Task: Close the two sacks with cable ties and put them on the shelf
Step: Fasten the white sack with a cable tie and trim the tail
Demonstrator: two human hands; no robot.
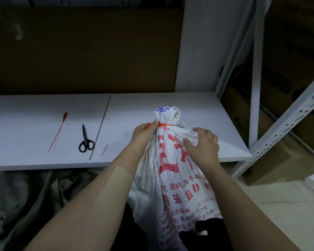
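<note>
A white woven sack [178, 180] with red printed characters stands upright in front of the white shelf board [198, 113]. Its neck is bunched and a red cable tie [166, 125] circles it. My left hand [145, 134] pinches the tie's head at the left side of the neck. My right hand [202, 144] rests on the sack's right shoulder, fingers spread on the cloth. A second, unused red cable tie [57, 132] lies on the shelf at the left. A grey sack [22, 200] slumps on the floor at the lower left.
Black-handled scissors [85, 140] lie shut on the shelf beside a short red tie offcut [104, 149]. White perforated shelf uprights [286, 124] rise at the right, with cardboard boxes [283, 165] and cables on the tiled floor behind them. A brown board backs the shelf.
</note>
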